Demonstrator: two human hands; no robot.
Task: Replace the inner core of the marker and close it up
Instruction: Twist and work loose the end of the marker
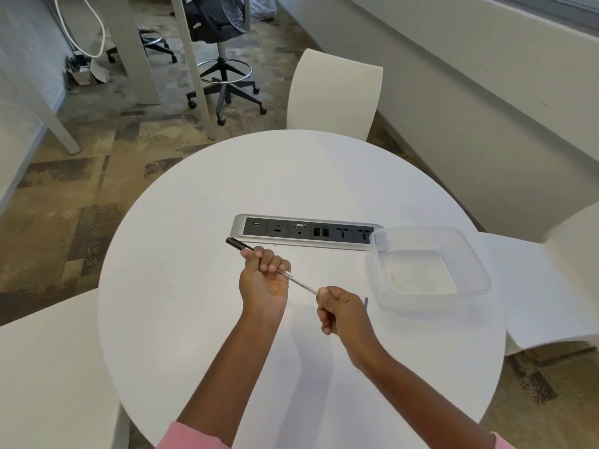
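Marker (293, 277) held mid-frame above the round white bench (194, 319), black cap end toward upper left. Left hand (264, 280) fisted round the barrel; right hand (340, 311) pinched on its rear end. Step looks like opening or seating the back. A thin blue-grey stick (366, 303), possibly the core, lies just beside the clear tub (479, 270). Next move calls for a straight pull or twist.

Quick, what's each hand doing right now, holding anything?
Left hand: closed around the marker, near its black-capped end.
Right hand: closed, pinching the marker's white end; a thin dark piece shows just behind it.
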